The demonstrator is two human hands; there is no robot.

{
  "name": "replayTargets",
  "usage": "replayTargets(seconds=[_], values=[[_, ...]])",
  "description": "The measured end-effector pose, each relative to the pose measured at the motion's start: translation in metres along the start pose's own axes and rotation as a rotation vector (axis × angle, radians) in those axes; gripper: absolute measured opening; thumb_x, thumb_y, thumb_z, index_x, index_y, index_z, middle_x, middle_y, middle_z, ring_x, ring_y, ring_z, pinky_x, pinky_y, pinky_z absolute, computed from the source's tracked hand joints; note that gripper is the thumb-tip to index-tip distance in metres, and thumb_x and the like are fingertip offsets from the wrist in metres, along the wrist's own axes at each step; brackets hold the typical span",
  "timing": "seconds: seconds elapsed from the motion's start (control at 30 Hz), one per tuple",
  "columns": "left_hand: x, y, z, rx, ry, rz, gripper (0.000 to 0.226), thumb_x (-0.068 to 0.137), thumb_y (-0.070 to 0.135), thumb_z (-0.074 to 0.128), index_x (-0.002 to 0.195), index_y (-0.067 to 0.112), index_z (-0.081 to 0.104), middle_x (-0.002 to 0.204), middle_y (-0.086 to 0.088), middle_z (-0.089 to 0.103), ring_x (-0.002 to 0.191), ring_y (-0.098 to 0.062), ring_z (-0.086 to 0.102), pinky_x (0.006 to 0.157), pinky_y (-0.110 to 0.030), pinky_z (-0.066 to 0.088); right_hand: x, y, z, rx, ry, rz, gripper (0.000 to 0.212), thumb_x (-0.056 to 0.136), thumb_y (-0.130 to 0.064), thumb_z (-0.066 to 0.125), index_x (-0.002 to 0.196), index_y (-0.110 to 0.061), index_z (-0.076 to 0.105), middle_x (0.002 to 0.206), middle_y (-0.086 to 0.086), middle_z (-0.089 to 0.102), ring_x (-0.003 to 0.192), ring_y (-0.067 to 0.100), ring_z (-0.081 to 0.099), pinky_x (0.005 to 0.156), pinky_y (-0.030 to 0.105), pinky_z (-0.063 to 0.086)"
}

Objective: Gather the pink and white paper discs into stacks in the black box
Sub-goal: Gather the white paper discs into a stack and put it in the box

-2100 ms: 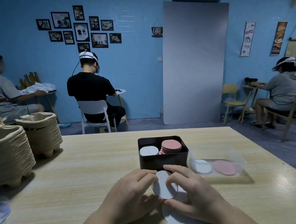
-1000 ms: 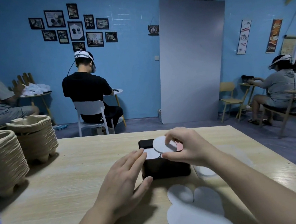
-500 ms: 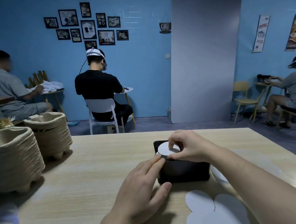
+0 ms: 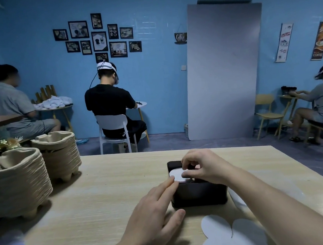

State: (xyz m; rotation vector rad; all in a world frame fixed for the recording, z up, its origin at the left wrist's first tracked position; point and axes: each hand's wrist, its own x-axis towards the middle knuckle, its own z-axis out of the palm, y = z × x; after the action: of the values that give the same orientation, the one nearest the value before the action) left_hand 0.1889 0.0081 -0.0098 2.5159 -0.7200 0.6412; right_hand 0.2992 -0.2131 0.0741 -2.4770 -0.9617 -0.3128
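Your right hand (image 4: 201, 167) pinches the thin, floppy white disc (image 4: 176, 175) by its rim over the black box (image 4: 199, 196), while your left hand (image 4: 155, 211) lies open, holding nothing.

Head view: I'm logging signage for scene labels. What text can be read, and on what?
"Coffee": hanging sign beside the grey panel.
"COFFEE": white banner, top.
"COFFEE": orange banner, bottom.
Framed pictures: print too small to read.
Black box, white discs: no text.
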Motion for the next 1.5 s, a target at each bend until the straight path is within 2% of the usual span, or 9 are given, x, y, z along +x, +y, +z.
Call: replayTargets(seconds=[0.13,0.23,0.37,0.57,0.77,1.1,1.27,1.37,1.5], values=[[-0.002,0.005,-0.005,-0.029,0.024,0.028,0.067,0.096,0.054,0.05,0.156,0.032,0.032,0.164,0.025,0.017,0.148,0.005,0.021,0.115,-0.025,0.034,-0.026,-0.007,-0.006,0.105,0.127,-0.012,0.01,0.085,-0.019,0.08,0.079,-0.017,0.071,0.088,0.0,0.07,0.083,0.016,0.063,0.079,0.043,0.052],[-0.005,0.014,-0.007,0.0,0.107,0.063,0.055,0.094,0.044,0.058,0.144,0.022,0.052,0.154,0.012,0.041,0.139,-0.006,0.043,0.109,-0.029,0.042,-0.054,-0.012,-0.01,0.198,0.19,-0.004,0.011,0.086,-0.015,0.079,0.079,-0.016,0.071,0.09,-0.001,0.07,0.09,0.019,0.066,0.081,0.043,0.055],[-0.009,0.027,-0.008,0.031,0.125,0.132,0.032,0.091,0.034,0.061,0.12,0.019,0.065,0.119,0.008,0.063,0.107,-0.012,0.062,0.086,-0.027,0.052,-0.093,-0.015,-0.014,0.23,0.245,-0.056,0.015,0.086,-0.012,0.078,0.077,-0.017,0.068,0.09,-0.014,0.068,0.085,0.01,0.066,0.074,0.022,0.052],[-0.001,0.043,0.0,-0.065,-0.074,0.09,0.016,0.093,0.036,0.057,0.108,0.033,0.061,0.103,0.026,0.06,0.099,0.007,0.055,0.083,-0.026,0.051,-0.144,-0.007,-0.008,0.245,0.177,0.026,0.01,0.09,-0.022,0.073,0.081,-0.021,0.07,0.091,-0.002,0.07,0.086,0.018,0.066,0.079,0.043,0.053],[0.008,0.062,0.016,-0.159,-0.156,0.102,0.014,0.095,0.04,0.06,0.105,0.031,0.064,0.104,0.021,0.059,0.101,-0.001,0.057,0.086,-0.031,0.051,-0.193,-0.003,0.013,0.162,0.075,0.018,0.009,0.093,-0.032,0.065,0.086,-0.027,0.066,0.09,-0.011,0.066,0.086,0.008,0.061,0.078,0.031,0.053],[-0.024,0.075,0.018,-0.205,-0.14,0.064,0.011,0.096,0.036,0.063,0.105,0.03,0.065,0.113,0.022,0.059,0.11,-0.005,0.058,0.091,-0.036,0.052,-0.227,-0.02,0.017,0.092,0.104,0.034,0.006,0.093,-0.019,0.068,0.089,-0.016,0.066,0.098,-0.001,0.064,0.094,0.018,0.06,0.085,0.041,0.049],[-0.039,0.094,0.016,-0.125,-0.221,0.187,0.028,0.095,0.042,0.058,0.117,0.026,0.065,0.125,0.015,0.058,0.114,-0.006,0.054,0.095,-0.035,0.049,-0.255,-0.028,0.011,0.061,0.075,0.083,0.022,0.088,-0.044,0.07,0.1,-0.026,0.067,0.111,-0.011,0.066,0.109,0.008,0.058,0.096,0.032,0.046],[-0.043,0.103,0.015,-0.111,-0.285,0.228,0.05,0.092,0.063,0.055,0.128,0.029,0.061,0.136,0.014,0.053,0.126,-0.006,0.048,0.104,-0.037,0.042,-0.27,-0.029,0.005,0.066,0.034,0.141,0.042,0.077,-0.058,0.075,0.109,-0.032,0.067,0.123,-0.018,0.062,0.12,-0.001,0.051,0.102,0.022,0.042],[-0.043,0.105,0.013,-0.072,-0.356,0.281,0.076,0.078,0.082,0.06,0.136,0.032,0.056,0.144,0.017,0.048,0.134,-0.005,0.041,0.111,-0.038,0.037,-0.275,-0.032,0.004,0.044,0.025,0.196,0.047,0.073,-0.052,0.077,0.115,-0.034,0.066,0.126,-0.021,0.062,0.122,-0.001,0.049,0.104,0.021,0.041]])
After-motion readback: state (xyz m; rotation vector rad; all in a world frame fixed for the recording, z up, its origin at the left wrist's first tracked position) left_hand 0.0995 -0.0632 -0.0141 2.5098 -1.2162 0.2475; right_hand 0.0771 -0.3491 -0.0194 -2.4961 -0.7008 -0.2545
